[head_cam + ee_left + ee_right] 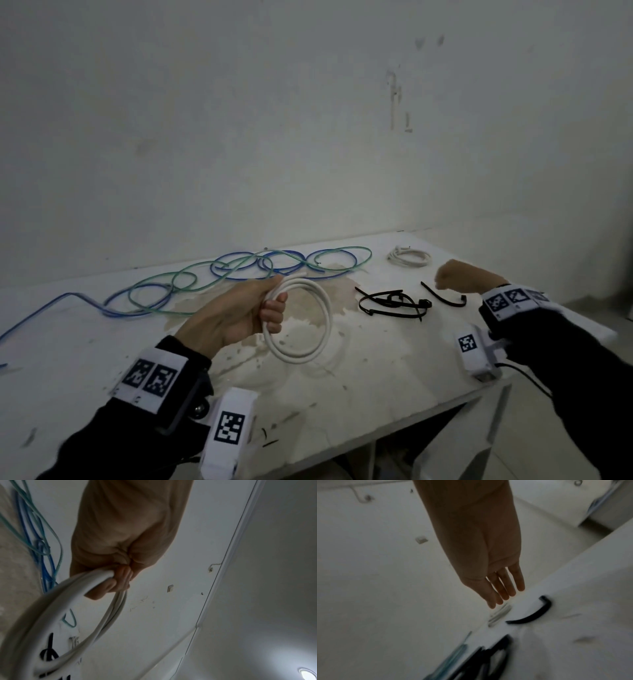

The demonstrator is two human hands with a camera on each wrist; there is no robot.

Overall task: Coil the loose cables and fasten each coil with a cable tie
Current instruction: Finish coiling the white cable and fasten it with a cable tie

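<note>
My left hand grips a coiled white cable and holds it up above the middle of the table; in the left wrist view the fingers curl round the coil. Over the right side of the table my right hand hovers with straight fingers and holds nothing. A single curved black cable tie lies just below it. A small heap of black cable ties lies to its left.
Loose blue and green cables sprawl in loops across the back left of the stained white table. A second white coil lies at the back right. The table's right edge drops to the floor close to my right arm.
</note>
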